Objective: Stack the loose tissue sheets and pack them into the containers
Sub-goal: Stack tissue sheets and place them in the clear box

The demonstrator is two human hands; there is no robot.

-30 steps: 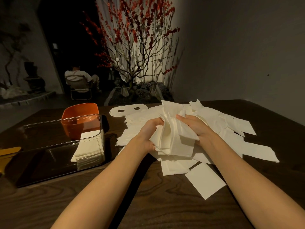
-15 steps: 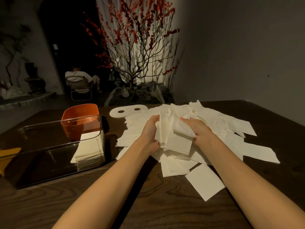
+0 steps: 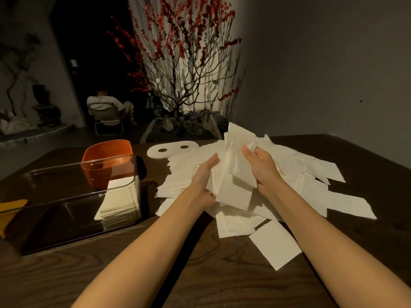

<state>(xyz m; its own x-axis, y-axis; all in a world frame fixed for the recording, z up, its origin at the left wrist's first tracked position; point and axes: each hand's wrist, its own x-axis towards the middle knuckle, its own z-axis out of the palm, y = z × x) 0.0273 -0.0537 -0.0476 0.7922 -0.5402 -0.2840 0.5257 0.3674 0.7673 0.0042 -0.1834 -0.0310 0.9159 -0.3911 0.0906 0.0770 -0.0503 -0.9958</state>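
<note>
The left hand (image 3: 203, 177) presses its straight fingers and palm flat against the left face of a bunch (image 3: 231, 174) of tissue sheets, the thumb tucked under the near edge. The right hand (image 3: 262, 168) grips the bunch's right side, fingers curled round its far top corner. Half a second back both hands sat lower, fists closed into the sheets right on the pile; now the bunch stands raised on edge and the left hand has flattened from a clutch into a pressing palm. That reads as squaring up: the sheets are gathered and are being patted into line, though they splay unevenly at the top and near corners, so the stack is not yet ready to pack.

Beneath and around the hands the pile (image 3: 307, 174) of loose tissues spreads over the table (image 3: 200, 281), with single sheets straying near and right. Left of it stands the clear box (image 3: 73, 196), a neat stack (image 3: 120, 201) already against its right wall and most of its floor unfilled. Behind the box sits an orange tub (image 3: 106, 152), and far of the pile lies a white lid (image 3: 173, 148) with two holes.
</note>
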